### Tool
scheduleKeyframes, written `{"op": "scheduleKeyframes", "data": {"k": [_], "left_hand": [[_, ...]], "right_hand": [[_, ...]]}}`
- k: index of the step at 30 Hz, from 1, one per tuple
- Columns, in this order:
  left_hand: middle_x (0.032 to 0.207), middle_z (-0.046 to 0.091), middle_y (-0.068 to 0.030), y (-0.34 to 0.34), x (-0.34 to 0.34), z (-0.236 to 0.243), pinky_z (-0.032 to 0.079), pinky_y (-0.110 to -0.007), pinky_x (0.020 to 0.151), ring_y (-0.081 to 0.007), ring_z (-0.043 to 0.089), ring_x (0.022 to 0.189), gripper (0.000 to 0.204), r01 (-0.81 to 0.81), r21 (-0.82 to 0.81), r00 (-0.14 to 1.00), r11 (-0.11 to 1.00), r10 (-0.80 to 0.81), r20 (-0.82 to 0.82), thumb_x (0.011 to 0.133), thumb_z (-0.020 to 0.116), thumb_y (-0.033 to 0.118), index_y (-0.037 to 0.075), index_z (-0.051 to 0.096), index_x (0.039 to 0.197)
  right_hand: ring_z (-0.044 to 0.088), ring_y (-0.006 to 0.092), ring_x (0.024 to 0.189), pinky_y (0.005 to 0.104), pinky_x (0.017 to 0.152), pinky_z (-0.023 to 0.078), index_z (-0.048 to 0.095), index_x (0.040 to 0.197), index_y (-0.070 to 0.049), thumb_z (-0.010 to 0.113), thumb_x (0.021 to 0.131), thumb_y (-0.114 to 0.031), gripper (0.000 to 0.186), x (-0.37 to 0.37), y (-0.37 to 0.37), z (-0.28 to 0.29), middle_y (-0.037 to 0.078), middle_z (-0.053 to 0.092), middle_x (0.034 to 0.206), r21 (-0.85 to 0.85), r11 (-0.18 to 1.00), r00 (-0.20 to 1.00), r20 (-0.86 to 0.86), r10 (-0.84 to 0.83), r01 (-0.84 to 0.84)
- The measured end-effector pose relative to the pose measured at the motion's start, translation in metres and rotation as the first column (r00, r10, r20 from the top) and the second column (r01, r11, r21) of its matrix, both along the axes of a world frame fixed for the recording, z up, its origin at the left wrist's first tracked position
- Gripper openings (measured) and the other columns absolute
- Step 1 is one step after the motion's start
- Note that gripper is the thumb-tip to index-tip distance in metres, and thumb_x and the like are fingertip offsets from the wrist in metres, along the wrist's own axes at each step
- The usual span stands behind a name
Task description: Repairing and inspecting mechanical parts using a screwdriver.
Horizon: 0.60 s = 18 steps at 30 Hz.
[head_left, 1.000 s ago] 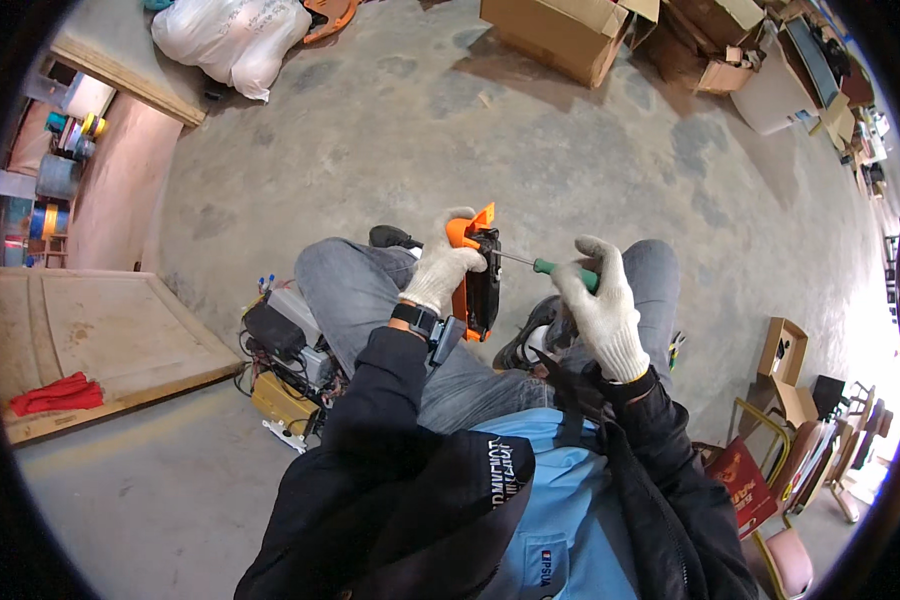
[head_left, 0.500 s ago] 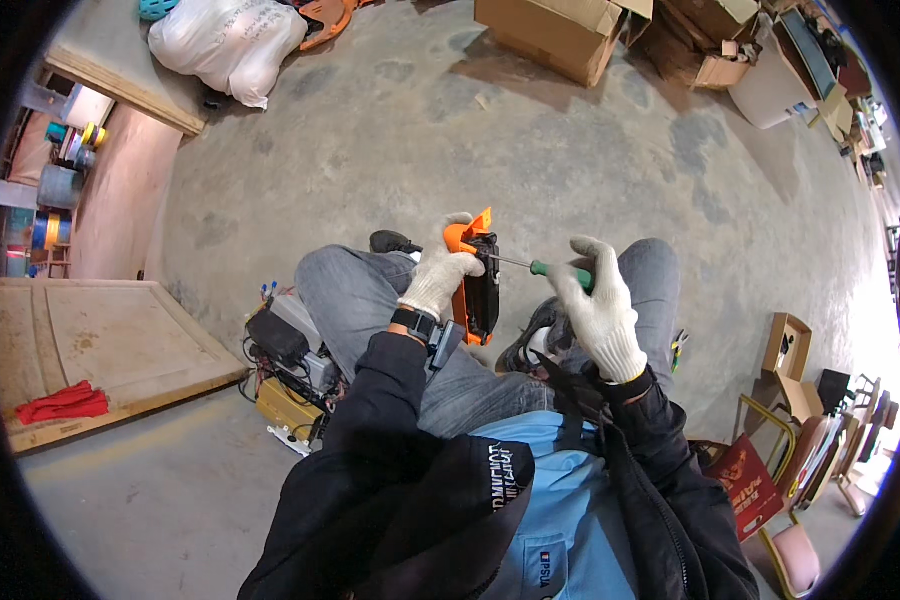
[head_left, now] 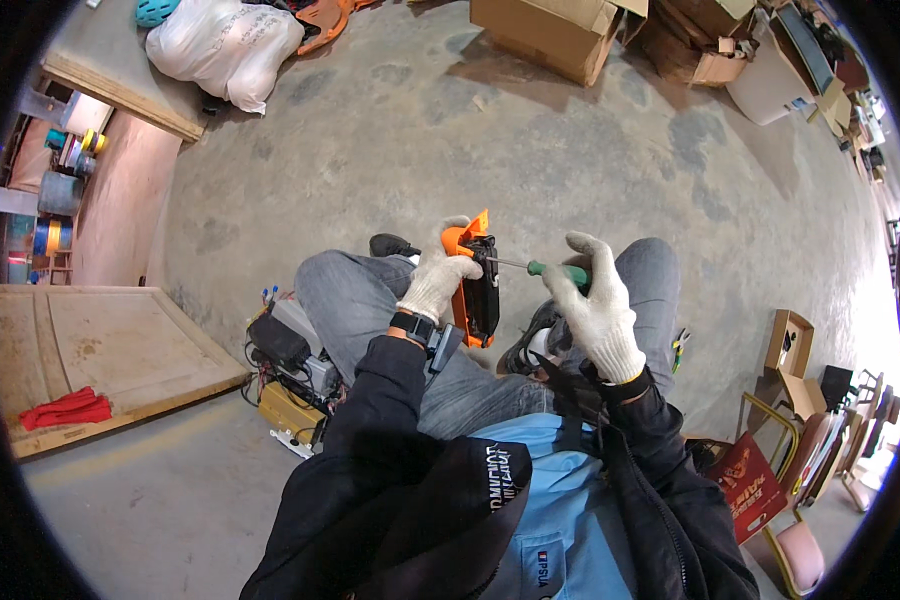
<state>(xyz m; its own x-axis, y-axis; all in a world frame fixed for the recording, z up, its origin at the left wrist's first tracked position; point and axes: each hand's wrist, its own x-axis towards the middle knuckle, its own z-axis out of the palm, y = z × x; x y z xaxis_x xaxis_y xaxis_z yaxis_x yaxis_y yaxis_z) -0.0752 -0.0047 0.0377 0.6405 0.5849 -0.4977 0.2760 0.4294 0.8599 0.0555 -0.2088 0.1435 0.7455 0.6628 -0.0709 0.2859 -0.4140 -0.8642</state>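
Observation:
My left hand (head_left: 438, 280), in a white knit glove, is closed around the upper end of an orange and black plastic device (head_left: 483, 290), whose exact kind I cannot make out. The device is held upright between my knees, its black side turned to the right. My right hand (head_left: 597, 305), gloved the same way, grips a screwdriver by its green handle (head_left: 567, 275). The thin metal shaft points left, and its tip meets the black side near the top of the device. Whether it sits in a screw is too small to tell.
Left of my knee lie a black box (head_left: 278, 338), a gold-coloured metal box (head_left: 292, 408) and tangled wires. Pliers (head_left: 680, 345) rest on the floor to the right, near an open cardboard box (head_left: 790, 345). A red cloth (head_left: 65, 408) lies on a wooden panel (head_left: 140, 345).
Both hands stay in nearly the same place, with the screwdriver still against the device. The fingers of my right hand have shifted slightly around the green handle.

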Motion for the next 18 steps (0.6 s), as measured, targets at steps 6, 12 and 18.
{"op": "scheduleKeyframes", "data": {"k": [6, 12, 18], "left_hand": [[0.125, 0.065, -0.0120, 0.001, 0.000, -0.001, 0.055, -0.038, 0.104, -0.0261, 0.068, 0.111, 0.083, 0.009, 0.026, 1.000, 1.000, -0.008, -0.006, 0.068, 0.065, -0.013, 0.005, 0.051, 0.147], [0.124, 0.065, -0.0122, 0.000, 0.001, 0.002, 0.055, -0.037, 0.103, -0.0257, 0.068, 0.110, 0.081, 0.009, 0.016, 1.000, 1.000, -0.009, -0.028, 0.069, 0.065, -0.012, 0.005, 0.051, 0.147], [0.121, 0.066, -0.0113, -0.001, 0.003, 0.003, 0.057, -0.036, 0.100, -0.0250, 0.069, 0.106, 0.081, -0.019, -0.011, 1.000, 1.000, 0.019, -0.018, 0.068, 0.066, -0.014, 0.007, 0.053, 0.145]], "right_hand": [[0.072, 0.0263, 0.102, 0.0357, 0.087, 0.056, 0.064, 0.131, -0.003, 0.066, 0.104, -0.018, 0.031, 0.004, -0.002, 0.001, 0.018, 0.072, 0.114, 0.034, 0.998, 0.985, -0.162, 0.066, -0.061], [0.072, 0.0256, 0.107, 0.0365, 0.093, 0.056, 0.064, 0.130, -0.001, 0.065, 0.102, -0.014, 0.031, -0.001, 0.001, 0.005, 0.017, 0.071, 0.124, 0.062, 0.997, 0.998, -0.029, 0.057, -0.055], [0.074, 0.0266, 0.096, 0.0369, 0.087, 0.056, 0.064, 0.131, -0.002, 0.061, 0.107, -0.021, 0.030, 0.009, -0.003, 0.007, 0.019, 0.074, 0.103, -0.121, 0.992, 0.973, -0.232, 0.015, -0.045]]}}
